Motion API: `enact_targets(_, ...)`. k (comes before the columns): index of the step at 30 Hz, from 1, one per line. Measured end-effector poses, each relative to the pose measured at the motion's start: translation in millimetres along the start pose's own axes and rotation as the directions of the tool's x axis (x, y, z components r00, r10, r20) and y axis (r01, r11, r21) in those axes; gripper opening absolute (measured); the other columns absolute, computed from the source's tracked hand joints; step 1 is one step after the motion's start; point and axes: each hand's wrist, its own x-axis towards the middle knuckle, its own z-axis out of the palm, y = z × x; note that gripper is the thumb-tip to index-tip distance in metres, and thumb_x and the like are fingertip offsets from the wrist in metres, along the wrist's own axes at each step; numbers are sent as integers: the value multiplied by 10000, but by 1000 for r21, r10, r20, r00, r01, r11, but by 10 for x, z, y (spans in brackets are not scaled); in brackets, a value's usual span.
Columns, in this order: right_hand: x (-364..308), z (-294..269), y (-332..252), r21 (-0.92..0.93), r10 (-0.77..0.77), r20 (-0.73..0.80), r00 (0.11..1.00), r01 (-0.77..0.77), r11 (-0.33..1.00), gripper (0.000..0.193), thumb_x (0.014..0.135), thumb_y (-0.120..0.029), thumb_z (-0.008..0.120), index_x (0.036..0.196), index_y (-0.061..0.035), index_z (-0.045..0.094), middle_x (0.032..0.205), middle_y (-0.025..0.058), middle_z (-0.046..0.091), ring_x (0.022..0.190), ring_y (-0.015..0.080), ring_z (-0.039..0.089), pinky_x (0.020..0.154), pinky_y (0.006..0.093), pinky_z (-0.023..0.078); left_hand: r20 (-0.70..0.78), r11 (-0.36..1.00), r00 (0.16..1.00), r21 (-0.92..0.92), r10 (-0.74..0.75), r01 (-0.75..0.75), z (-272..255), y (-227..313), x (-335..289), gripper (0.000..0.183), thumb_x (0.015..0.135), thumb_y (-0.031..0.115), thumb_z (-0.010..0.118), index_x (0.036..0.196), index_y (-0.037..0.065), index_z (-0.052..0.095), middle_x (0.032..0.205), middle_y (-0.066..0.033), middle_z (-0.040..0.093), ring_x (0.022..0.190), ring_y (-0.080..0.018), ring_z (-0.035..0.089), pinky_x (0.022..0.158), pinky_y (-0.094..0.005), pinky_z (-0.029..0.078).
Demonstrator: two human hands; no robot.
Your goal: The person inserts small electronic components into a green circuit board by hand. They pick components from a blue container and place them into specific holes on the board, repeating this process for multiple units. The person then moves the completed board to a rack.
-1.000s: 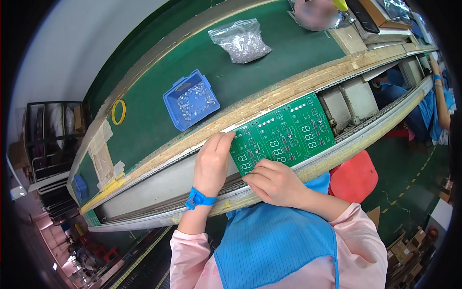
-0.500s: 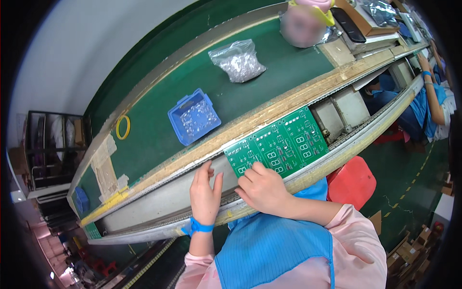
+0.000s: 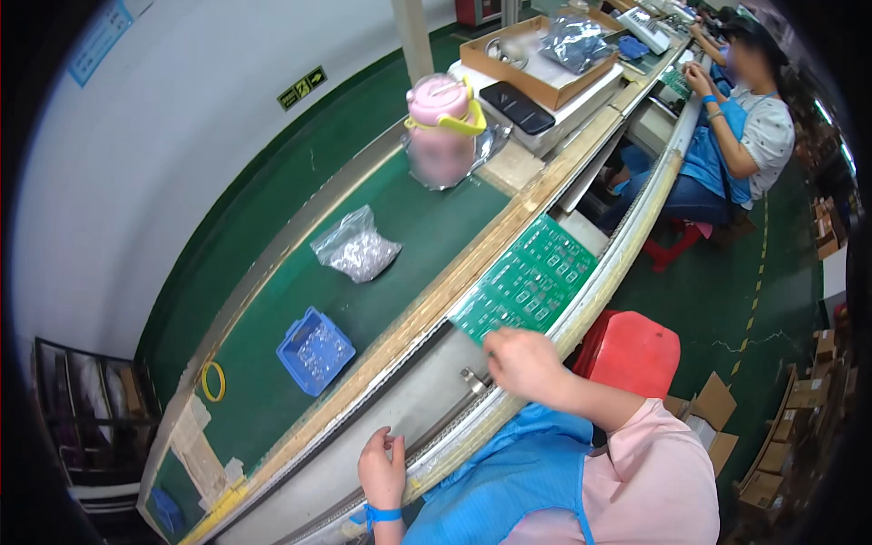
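Note:
A green circuit board (image 3: 531,282) with printed digit outlines lies across the two rails of the track, to the right of centre. My right hand (image 3: 525,363) is closed at its near left corner, the fingers curled against the edge; the fingertips are partly hidden. Lower down, my left hand (image 3: 381,468) hovers over the metal track bed (image 3: 400,391) with nothing in it, thumb and fingers apart. A blue band (image 3: 382,514) circles the left wrist. Beyond the wooden rail, a blue bin (image 3: 314,351) holds many small clear parts.
A clear bag of small parts (image 3: 357,245), a yellow tape ring (image 3: 213,381) and a pink bottle (image 3: 442,127) stand on the green bench. Farther right are a black phone (image 3: 518,107) and a cardboard tray (image 3: 545,68). A red stool (image 3: 627,354) is beside me; a co-worker (image 3: 727,136) sits beyond.
My view has swung to the right. The circuit board has slid right along the track with my right hand at its edge. My left hand is now farther from the board.

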Motion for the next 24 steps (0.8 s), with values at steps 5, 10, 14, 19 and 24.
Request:
enact_targets(5,183,-330,755,-187,208,-227,951,-253,949,31,770,-82,613,791,-59,619,811,147,628,778,344,638,691,451,518,-2,998,1000,50,22,-22,-19,-29,-32,271,867,170,637,1052,-27,647,863,-168,690,804,-307,664,733,-394,507)
enact_targets(10,376,-788,1676,-285,196,-504,841,-377,882,36,780,-43,593,782,-35,628,792,159,630,790,359,645,703,460,521,-48,998,998,59,41,-38,36,15,-65,252,892,178,599,1035,-22,654,874,-182,686,805,-332,658,732,-410,507)
enact_targets(14,413,-816,1884,-301,116,-576,809,-342,890,77,797,-94,626,813,-33,671,809,166,643,778,358,638,721,461,494,-123,993,989,94,82,-71,63,60,-81,245,920,184,551,1010,-13,665,883,-210,683,808,-371,658,731,-424,511)
enact_targets(19,295,-220,894,-214,5,-360,933,-88,973,143,825,-161,623,768,-37,665,712,187,631,694,381,615,678,487,464,-169,994,985,108,44,-26,43,95,-228,253,943,255,501,943,69,673,878,-178,683,813,-367,646,729,-471,509)
enact_targets(24,-275,351,-359,-58,-424,183,887,440,896,287,890,-276,559,725,-53,635,710,158,642,682,348,625,680,483,460,-126,962,973,221,191,-160,161,31,-287,207,877,226,531,806,75,654,769,-127,669,728,-337,652,672,-480,508)
